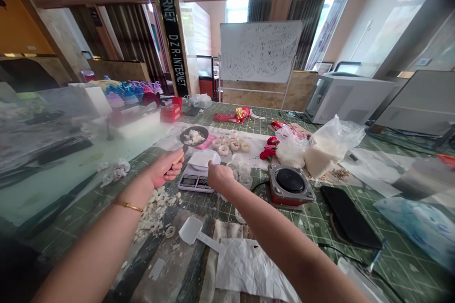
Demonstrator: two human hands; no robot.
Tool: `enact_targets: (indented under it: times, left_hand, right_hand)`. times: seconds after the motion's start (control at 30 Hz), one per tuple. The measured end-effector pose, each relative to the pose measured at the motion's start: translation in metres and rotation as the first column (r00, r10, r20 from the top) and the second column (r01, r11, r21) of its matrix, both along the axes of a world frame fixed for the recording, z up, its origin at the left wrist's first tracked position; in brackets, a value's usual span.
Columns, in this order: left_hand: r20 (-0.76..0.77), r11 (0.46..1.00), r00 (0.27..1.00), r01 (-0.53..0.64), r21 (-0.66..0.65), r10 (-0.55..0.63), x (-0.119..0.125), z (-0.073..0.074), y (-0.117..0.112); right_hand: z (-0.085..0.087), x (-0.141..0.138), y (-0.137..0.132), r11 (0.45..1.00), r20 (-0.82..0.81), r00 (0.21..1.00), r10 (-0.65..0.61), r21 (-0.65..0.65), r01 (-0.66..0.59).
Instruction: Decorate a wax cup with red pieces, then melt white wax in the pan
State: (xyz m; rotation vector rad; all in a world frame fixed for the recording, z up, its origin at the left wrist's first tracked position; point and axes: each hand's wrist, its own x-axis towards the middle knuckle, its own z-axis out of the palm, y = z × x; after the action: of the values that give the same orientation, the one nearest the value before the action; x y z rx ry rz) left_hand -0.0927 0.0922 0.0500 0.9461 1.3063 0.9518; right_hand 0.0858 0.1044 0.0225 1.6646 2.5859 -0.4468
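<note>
My left hand (168, 168) is closed, fingers curled in, just left of a small digital kitchen scale (192, 181). Whatever it holds, if anything, is hidden. On the scale sits a shallow white dish (203, 158). At the dish's right edge is my right hand (221, 177), its fingers closed; I cannot make out what is between them. Behind the scale stands a dark pan (194, 136) of white chunks, partly over a pink item. Several small round cups (224, 150) with pale filling and red bits stand to the right, with clear cups (245, 168) nearer me.
White flakes (156, 213) and a white scoop (191, 230) lie close to me. Rightward are a small hot plate (290, 181), a black phone (350, 215), red flowers (269, 148), and a plastic bag of pale granules (322, 154). A cable (341, 248) crosses the green mat.
</note>
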Motion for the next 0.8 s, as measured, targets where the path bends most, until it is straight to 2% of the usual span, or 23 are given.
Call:
enact_targets:
  times: [0.13,0.27,0.33,0.43,0.6,0.8]
  left_hand:
    - [-0.004,0.989,0.989,0.146,0.017,-0.146,0.03,0.002,-0.019]
    - [0.014,0.944,0.944,0.331,-0.007,-0.331,0.08,0.001,-0.035]
    - [0.033,0.907,0.907,0.421,-0.022,-0.42,0.109,0.001,-0.043]
    - [0.06,0.851,0.852,0.523,-0.043,-0.52,0.151,0.0,-0.052]
    - [0.075,0.796,0.8,0.6,-0.081,-0.595,0.207,-0.008,-0.06]
    - [0.079,0.784,0.791,0.611,-0.107,-0.606,0.238,-0.024,-0.063]
  right_hand:
    - [0.021,0.044,-0.058,0.996,0.032,0.996,0.089,0.013,-0.089]
    - [0.041,0.121,-0.125,0.992,0.035,0.993,0.113,0.052,-0.115]
    - [0.046,0.159,-0.152,0.998,-0.001,0.998,0.061,0.036,-0.061]
    - [0.041,0.201,-0.181,0.995,-0.043,0.995,-0.094,-0.017,0.093]
    - [0.026,0.229,-0.208,0.965,-0.084,0.964,-0.253,-0.098,0.245]
    - [0.019,0.239,-0.221,0.946,-0.139,0.939,-0.314,-0.126,0.298]
